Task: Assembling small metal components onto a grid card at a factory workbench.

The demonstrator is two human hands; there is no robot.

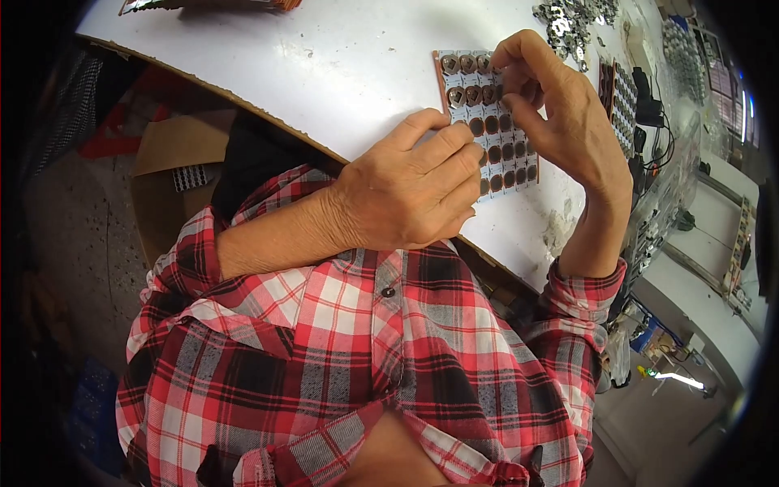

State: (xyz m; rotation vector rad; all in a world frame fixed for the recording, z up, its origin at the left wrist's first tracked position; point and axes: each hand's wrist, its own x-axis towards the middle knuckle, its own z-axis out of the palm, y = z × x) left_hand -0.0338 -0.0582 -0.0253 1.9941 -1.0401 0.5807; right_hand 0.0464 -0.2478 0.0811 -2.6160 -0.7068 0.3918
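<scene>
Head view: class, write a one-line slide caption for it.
Left hand steadies a gridded tray on the white table while the right hand works at its top rows.

Small assembly workshop, worn white worktable (324, 65), heaped metal parts (568, 20), slotted trays (621, 101)

left hand (410, 187) steadies slotted tray (511, 154) | right hand (552, 105) pinches above it

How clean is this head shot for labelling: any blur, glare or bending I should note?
Head view: strong fisheye, so the white table edge curves and the corners go black; the left hand, right hand and grid tray are fairly sharp; lighting is soft, with faint shadows; the metal parts at the far edge glint, and the right rim looks smeared.
</scene>
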